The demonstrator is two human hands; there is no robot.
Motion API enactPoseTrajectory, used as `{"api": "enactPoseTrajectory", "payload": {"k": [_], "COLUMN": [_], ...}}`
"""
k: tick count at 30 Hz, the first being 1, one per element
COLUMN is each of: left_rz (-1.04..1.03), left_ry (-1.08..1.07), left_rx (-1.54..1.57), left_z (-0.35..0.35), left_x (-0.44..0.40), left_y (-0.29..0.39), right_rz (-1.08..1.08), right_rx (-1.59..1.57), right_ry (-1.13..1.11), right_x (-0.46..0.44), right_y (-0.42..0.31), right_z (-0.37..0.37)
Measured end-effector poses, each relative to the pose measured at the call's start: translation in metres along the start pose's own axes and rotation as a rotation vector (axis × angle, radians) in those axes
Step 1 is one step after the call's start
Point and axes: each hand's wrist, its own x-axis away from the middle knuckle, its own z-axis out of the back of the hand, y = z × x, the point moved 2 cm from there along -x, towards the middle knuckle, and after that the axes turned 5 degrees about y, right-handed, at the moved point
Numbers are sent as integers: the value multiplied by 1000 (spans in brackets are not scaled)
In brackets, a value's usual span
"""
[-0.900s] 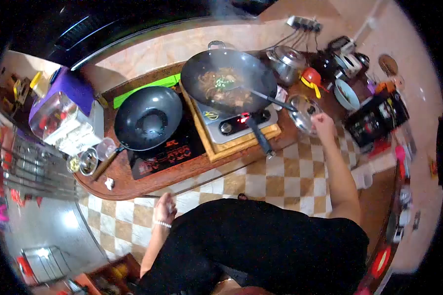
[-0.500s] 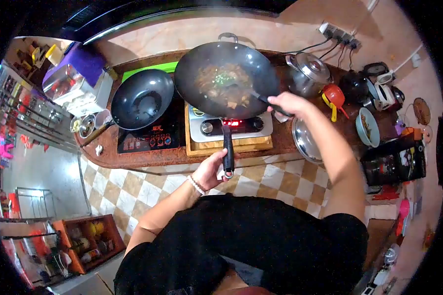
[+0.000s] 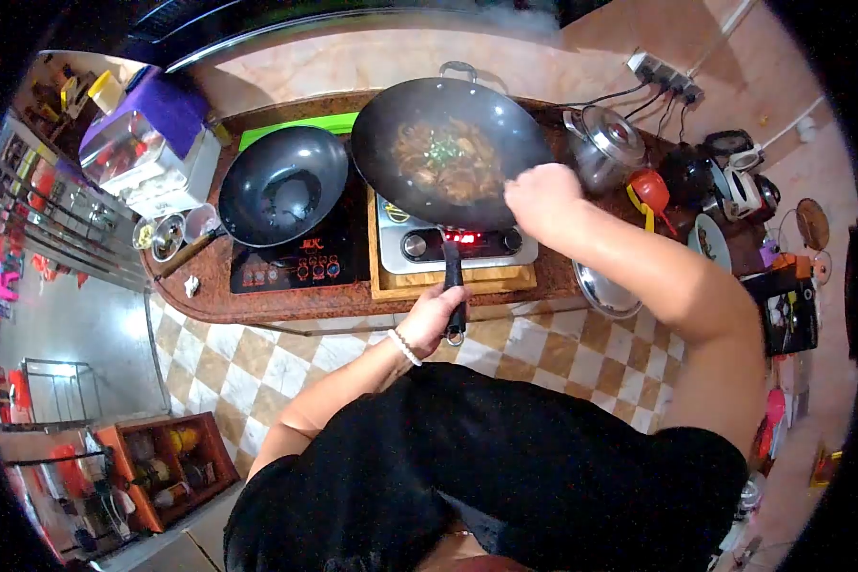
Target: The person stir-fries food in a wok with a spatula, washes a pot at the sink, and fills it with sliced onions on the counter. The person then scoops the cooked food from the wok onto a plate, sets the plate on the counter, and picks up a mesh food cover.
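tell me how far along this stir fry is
Looks done: chopped greens are on the browned food. In hand: the left hand grips the handle of the wok, the right hand is at its rim. Remaining: probably mixing and serving; greens sit bunched, food in wok.

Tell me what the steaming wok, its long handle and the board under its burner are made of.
The wok: probably dark metal, perhaps coated, given its smooth, faintly glossy wall. The long handle: likely plastic, judging by its dull black surface. The board: apparently wood, from its yellow-brown color; whether solid or laminated, I cannot tell.
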Motion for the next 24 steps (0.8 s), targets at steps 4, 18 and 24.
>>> {"api": "enactPoseTrajectory", "payload": {"k": [4,18,24], "left_rz": [41,133,182], "left_ry": [-76,-116,-122], "left_rx": [-51,29,75], "left_z": [12,14,14], "left_x": [-4,4,2], "left_y": [5,14,14], "right_rz": [-225,-178,-75], "right_rx": [-82,-76,-46], "right_ry": [92,136,-12], "right_x": [-51,-92,-8], "right_y": [40,11,58], "right_z": [-31,-37,23]}}
